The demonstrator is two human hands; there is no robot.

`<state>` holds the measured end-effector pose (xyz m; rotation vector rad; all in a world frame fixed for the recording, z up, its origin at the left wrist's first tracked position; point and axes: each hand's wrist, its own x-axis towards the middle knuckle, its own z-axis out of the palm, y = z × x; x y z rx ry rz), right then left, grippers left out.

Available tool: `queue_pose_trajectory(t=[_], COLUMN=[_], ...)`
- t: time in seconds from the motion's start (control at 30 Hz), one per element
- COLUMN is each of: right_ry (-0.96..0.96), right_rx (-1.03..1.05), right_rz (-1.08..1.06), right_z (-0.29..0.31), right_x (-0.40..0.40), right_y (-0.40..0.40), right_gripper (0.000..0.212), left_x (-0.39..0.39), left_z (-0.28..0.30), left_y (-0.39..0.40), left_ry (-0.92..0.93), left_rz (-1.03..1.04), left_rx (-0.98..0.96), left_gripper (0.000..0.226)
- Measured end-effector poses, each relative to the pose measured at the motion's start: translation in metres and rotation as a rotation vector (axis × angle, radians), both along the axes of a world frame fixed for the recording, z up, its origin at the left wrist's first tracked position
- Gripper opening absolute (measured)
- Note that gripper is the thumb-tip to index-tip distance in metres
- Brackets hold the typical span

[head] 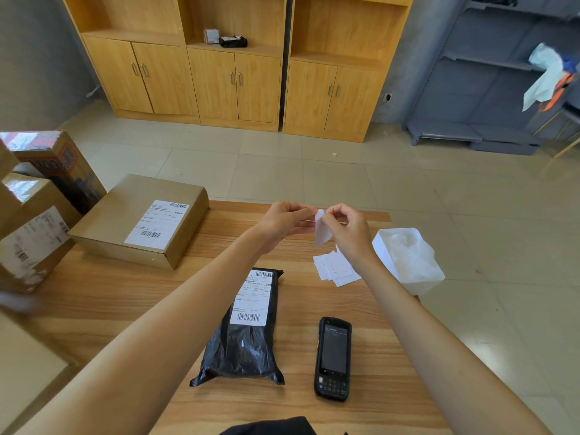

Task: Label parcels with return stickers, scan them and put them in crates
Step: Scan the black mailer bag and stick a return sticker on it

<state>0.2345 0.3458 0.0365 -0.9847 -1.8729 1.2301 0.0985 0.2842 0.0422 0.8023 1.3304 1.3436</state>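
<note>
Above the far half of the wooden table (125, 296), my left hand (284, 222) and my right hand (346, 229) both pinch a small white sticker sheet (321, 229) by its top edge. Below them several loose white stickers (335, 268) lie on the table. A black plastic parcel (244, 340) with a white shipping label lies in the middle, nearer to me. A black handheld scanner (332, 357) lies face up to its right.
A flat cardboard box (138, 221) with a label sits at the table's left, with taller cardboard boxes (31, 221) stacked further left. A white bin (408, 259) lined with plastic stands off the table's right edge. Wooden cabinets (235, 73) line the far wall.
</note>
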Motion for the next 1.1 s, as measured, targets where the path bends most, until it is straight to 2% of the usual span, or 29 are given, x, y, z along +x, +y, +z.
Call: queue_pose_trajectory(t=[0.4, 0.8, 1.1], right_ry=[0.039, 0.014, 0.031], right_rx=[-0.05, -0.088, -0.108], right_rz=[-0.069, -0.128, -0.217], right_z=[-0.001, -0.009, -0.018], right_x=[0.006, 0.021, 0.054], right_y=[0.004, 0.015, 0.031], right_gripper=[0.014, 0.014, 0.014], left_x=[-0.012, -0.031, -0.019], left_z=[-0.006, -0.019, -0.031], left_y=[0.002, -0.003, 0.013], left_ry=[-0.004, 0.044, -0.024], left_rz=[0.218, 0.331, 0.416], left_rx=[-0.045, -0.104, -0.125], left_gripper=[0.014, 0.018, 0.019])
